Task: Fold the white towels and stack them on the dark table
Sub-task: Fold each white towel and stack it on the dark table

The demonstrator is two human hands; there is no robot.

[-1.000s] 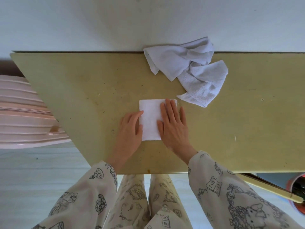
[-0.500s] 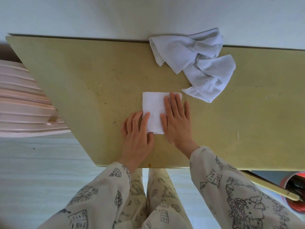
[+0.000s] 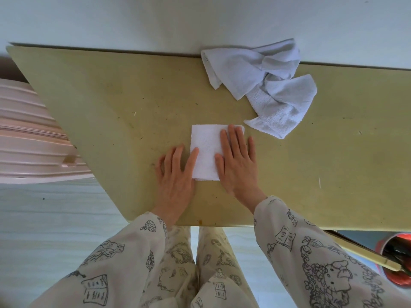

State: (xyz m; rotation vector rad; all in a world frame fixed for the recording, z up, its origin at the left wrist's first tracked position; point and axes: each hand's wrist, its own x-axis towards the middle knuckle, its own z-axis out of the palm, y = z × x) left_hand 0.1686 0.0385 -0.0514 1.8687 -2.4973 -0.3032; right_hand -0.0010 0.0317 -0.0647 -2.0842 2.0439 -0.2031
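**Folded Towel Under Both Hands, Near Edge of Surface**

The folded towel (image 3: 206, 152) lies flat as a small white rectangle on the yellowish surface (image 3: 111, 103), close to the near edge where the person stands.

Right hand (image 3: 236, 162): palm down on the right part of the folded towel. Its fingers (image 3: 231, 138) are straight and spread, pressing the cloth flat; nothing is gripped.

Left hand (image 3: 175, 174): palm down on the surface just beside the left edge of the folded towel. The fingers are straight and relaxed; the forefinger overlaps the towel's left edge.

The unfolded towels (image 3: 262, 85) lie crumpled in a loose heap at the far edge of the surface, to the right of the folded towel. The nearest corner of the heap lies just beside the folded towel's far right corner.

A pink ribbed case (image 3: 29, 138) stands off the left edge of the surface.
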